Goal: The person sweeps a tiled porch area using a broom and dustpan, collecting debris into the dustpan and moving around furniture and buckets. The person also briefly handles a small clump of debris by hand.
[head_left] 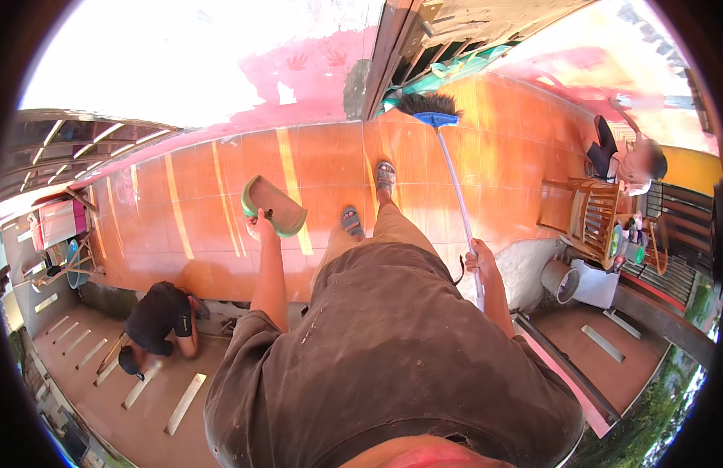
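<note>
My left hand is closed on the short handle of a green dustpan, which I hold up over the orange floor to the left of my feet. A small dark patch shows on the pan; what it is I cannot make out. On the other side, my right hand grips the pale pole of a broom. Its blue head with dark bristles lies at the far end, on the tiles near a wooden post.
Orange tiles run along a pink and white wall. At right, a person sits beside a wooden chair; a bucket stands nearby. Another person bends over the lower brown floor at left. A wooden post rises ahead.
</note>
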`<action>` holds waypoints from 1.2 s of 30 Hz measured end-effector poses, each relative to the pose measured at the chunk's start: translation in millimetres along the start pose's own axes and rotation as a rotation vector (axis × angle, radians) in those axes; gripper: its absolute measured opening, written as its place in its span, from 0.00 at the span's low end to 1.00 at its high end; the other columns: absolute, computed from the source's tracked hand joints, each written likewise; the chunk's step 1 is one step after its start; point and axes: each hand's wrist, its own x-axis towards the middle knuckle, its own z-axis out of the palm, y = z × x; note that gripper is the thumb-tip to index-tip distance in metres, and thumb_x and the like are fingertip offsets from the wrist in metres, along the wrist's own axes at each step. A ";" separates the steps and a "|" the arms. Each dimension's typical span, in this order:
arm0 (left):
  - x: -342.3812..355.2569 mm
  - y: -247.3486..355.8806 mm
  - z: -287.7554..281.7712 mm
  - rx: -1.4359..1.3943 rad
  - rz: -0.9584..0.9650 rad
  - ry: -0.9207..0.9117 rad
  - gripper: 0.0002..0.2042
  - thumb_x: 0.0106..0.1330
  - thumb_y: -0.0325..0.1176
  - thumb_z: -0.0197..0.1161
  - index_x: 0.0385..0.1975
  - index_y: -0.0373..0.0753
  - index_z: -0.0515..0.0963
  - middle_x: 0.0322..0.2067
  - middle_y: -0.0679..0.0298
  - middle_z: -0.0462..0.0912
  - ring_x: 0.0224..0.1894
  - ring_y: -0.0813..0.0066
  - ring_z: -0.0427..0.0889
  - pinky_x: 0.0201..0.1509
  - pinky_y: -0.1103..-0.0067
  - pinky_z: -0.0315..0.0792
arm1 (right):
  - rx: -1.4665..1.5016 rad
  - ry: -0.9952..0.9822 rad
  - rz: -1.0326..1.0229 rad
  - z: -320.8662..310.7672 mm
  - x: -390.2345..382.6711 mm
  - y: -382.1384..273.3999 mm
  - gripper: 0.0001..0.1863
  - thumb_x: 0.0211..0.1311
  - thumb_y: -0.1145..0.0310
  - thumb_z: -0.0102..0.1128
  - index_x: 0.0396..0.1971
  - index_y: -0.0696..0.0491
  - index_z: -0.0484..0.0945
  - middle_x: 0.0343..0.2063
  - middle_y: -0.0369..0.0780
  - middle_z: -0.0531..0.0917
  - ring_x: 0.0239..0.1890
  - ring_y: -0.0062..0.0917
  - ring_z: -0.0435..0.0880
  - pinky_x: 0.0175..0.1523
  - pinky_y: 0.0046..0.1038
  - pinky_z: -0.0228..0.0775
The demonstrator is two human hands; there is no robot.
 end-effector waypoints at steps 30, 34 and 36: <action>47.5 88.2 -1.3 0.181 0.012 0.099 0.10 0.62 0.30 0.67 0.37 0.38 0.73 0.34 0.66 0.78 0.35 0.76 0.76 0.40 0.76 0.72 | -0.479 -0.054 0.258 202.7 273.0 -38.7 0.04 0.65 0.69 0.48 0.35 0.51 0.66 0.11 0.34 0.66 0.08 0.19 0.64 0.12 0.26 0.57; 99.9 91.5 -29.6 0.170 0.039 -0.008 0.10 0.63 0.31 0.66 0.35 0.38 0.71 0.32 0.67 0.77 0.34 0.77 0.74 0.42 0.78 0.70 | -0.464 -0.237 0.268 314.9 223.8 32.5 0.05 0.66 0.68 0.47 0.40 0.46 0.64 0.15 0.31 0.65 0.10 0.15 0.62 0.13 0.22 0.56; 127.6 84.9 -44.2 0.239 0.089 -0.042 0.10 0.63 0.31 0.66 0.35 0.38 0.71 0.32 0.67 0.75 0.34 0.78 0.73 0.41 0.78 0.70 | -0.417 -0.245 0.283 339.1 200.9 57.1 0.08 0.67 0.69 0.47 0.44 0.45 0.65 0.16 0.31 0.65 0.11 0.15 0.61 0.14 0.21 0.55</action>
